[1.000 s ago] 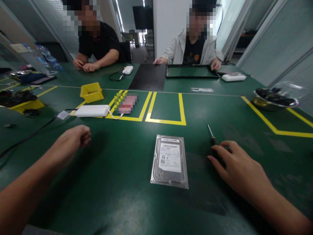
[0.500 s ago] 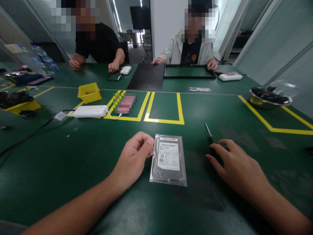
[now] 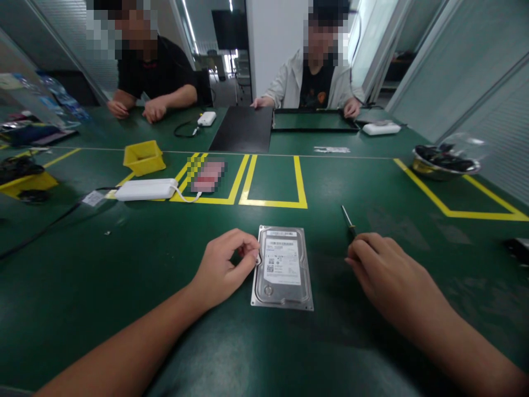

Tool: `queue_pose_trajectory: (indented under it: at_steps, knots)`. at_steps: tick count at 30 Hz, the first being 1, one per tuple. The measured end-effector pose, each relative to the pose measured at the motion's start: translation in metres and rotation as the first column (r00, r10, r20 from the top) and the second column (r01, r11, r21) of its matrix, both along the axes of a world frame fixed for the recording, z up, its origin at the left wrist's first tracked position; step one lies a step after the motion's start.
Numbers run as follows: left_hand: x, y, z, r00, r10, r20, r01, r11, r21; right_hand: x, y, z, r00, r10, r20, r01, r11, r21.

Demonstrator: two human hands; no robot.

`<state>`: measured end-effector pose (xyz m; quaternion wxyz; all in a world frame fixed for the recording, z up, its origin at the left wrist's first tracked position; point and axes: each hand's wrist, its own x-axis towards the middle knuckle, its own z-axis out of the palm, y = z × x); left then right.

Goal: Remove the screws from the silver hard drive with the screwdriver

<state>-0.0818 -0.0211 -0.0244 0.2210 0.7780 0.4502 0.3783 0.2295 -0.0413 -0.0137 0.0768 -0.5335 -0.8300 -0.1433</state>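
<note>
A silver hard drive lies label up on the green table in front of me. My left hand is at its left edge, thumb and fingers pinched together against the upper left corner; whether they hold anything small is too fine to see. My right hand lies to the right of the drive with its fingers curled over the handle of a screwdriver, whose thin shaft points away from me.
Yellow tape boxes mark the table beyond the drive. A white power strip and a yellow bin sit at left, a metal bowl at right. Two other people sit across the table near a black panel.
My left hand swung from the far left to the drive's left edge and pinched at its corner. My right hand's fingers curled down over the screwdriver handle.
</note>
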Motion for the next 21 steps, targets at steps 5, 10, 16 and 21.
queue_pose_trajectory:
  at_steps: [5,10,16,21]
  knots:
    - [-0.004,0.004,-0.002,1.000,-0.003,-0.006,0.003,0.998,-0.061,-0.032,-0.018,0.016,0.983,0.177,-0.055,-0.178,0.984,-0.021]
    - [-0.006,0.007,-0.004,1.000,-0.021,-0.005,0.020,0.994,-0.106,-0.065,-0.031,0.020,0.961,0.237,-0.141,-0.250,0.965,-0.085]
    - [-0.008,0.009,-0.003,0.997,-0.069,-0.022,0.066,0.991,-0.113,-0.086,-0.026,0.005,0.895,0.314,-0.317,-0.347,0.936,-0.053]
    - [-0.010,0.012,-0.001,0.993,-0.114,-0.040,0.109,0.987,-0.116,-0.077,-0.020,-0.013,0.778,0.472,-0.414,-0.493,0.868,0.064]
